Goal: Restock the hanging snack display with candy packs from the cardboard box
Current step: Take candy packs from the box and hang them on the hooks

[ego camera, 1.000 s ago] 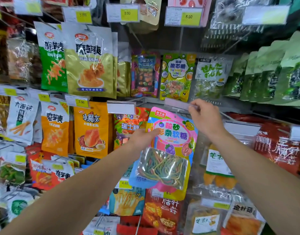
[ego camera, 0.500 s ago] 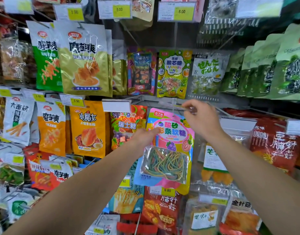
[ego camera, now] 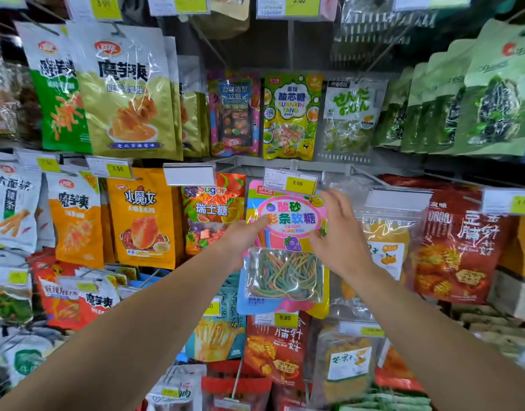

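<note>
Both hands are up at the pink and yellow candy pack with the clear window of rainbow gummy strings (ego camera: 286, 250), which hangs on the display between the orange fruit-candy bag (ego camera: 214, 213) and the clear bag of yellow dried fruit (ego camera: 384, 241), just under the yellow 5.00 price tag (ego camera: 291, 183). The left hand (ego camera: 243, 240) has its grip released, straight fingers resting against the pack's left edge. The right hand (ego camera: 340, 232) is released too, fingers spread and relaxed over the pack's right edge, curled round nothing.
</note>
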A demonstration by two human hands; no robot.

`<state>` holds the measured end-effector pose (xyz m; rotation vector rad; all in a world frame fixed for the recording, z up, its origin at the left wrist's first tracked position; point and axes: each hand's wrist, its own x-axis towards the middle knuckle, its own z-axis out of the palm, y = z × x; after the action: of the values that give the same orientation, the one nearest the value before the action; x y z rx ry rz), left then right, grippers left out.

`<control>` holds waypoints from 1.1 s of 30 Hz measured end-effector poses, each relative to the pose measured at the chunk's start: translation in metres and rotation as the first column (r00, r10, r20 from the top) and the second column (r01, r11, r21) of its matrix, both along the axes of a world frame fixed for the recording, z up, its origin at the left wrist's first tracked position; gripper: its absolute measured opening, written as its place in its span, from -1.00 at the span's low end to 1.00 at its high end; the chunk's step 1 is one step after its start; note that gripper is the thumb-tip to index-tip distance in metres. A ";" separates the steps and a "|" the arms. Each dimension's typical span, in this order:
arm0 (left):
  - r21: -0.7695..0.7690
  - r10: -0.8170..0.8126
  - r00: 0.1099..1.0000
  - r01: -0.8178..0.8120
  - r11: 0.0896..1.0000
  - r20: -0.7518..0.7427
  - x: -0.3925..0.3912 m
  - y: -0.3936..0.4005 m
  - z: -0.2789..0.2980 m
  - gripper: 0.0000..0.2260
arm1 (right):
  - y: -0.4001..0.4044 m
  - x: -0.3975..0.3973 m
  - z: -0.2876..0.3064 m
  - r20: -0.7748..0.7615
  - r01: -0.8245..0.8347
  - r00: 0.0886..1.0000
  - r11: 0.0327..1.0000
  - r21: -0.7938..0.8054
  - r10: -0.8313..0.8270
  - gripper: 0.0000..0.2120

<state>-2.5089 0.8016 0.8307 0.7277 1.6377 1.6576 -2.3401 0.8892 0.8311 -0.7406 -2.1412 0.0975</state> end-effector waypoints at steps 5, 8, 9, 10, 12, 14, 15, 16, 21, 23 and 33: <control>-0.045 0.013 0.999 -0.011 0.999 0.032 -0.001 -0.001 -0.005 -0.58 | 0.003 -0.005 -0.032 -0.077 -0.050 0.997 0.956 -0.290 0.028 -0.20; -0.078 0.051 0.999 -0.051 0.996 0.001 -0.006 0.001 -0.014 -0.40 | 0.002 -0.002 -0.047 -0.143 -0.141 0.986 0.880 -0.453 0.085 -0.17; -0.072 0.045 0.999 -0.045 0.996 0.007 -0.007 0.000 -0.018 -0.45 | 0.001 0.000 -0.053 -0.130 -0.150 0.986 0.868 -0.473 0.100 -0.15; -0.048 0.038 0.999 -0.037 0.998 0.017 -0.009 0.001 -0.022 -0.52 | 0.000 0.003 -0.058 -0.106 -0.150 0.988 0.862 -0.485 0.112 -0.12; -0.049 0.026 1.000 -0.025 0.998 0.007 -0.014 0.001 -0.032 -0.56 | -0.003 0.007 -0.067 -0.056 -0.128 0.992 0.857 -0.499 0.115 -0.07; -0.072 0.002 0.999 -0.004 0.997 -0.033 -0.014 -0.004 -0.044 -0.60 | -0.005 0.006 -0.073 -0.040 -0.095 0.995 0.872 -0.480 0.086 -0.06; -0.085 -0.018 0.998 0.013 0.996 -0.065 -0.016 -0.005 -0.053 -0.61 | -0.005 0.004 -0.074 -0.046 -0.074 0.997 0.887 -0.455 0.060 -0.09; -0.108 -0.053 0.991 0.039 0.993 -0.127 -0.018 -0.008 -0.058 -0.59 | -0.005 0.001 -0.075 -0.052 -0.051 0.998 0.901 -0.431 0.031 -0.14; -0.045 -0.042 0.925 0.027 0.999 -0.377 -0.022 -0.015 -0.063 -0.42 | 0.000 -0.014 -0.067 0.027 0.100 0.995 0.917 -0.386 -0.097 -0.41; -0.059 -0.075 0.873 0.053 0.997 -0.482 -0.021 -0.014 -0.059 -0.42 | 0.002 -0.020 -0.063 0.067 0.145 0.989 0.918 -0.370 -0.130 -0.40; -0.227 -0.291 0.840 0.206 0.952 -0.458 -0.038 0.004 -0.040 -0.33 | 0.012 -0.038 -0.056 0.075 0.109 0.994 0.824 -0.556 -0.080 -0.26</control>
<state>-2.5466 0.8052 0.7904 1.2917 1.8962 1.1847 -2.3779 0.9008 0.7746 -1.1939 -2.1278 0.6884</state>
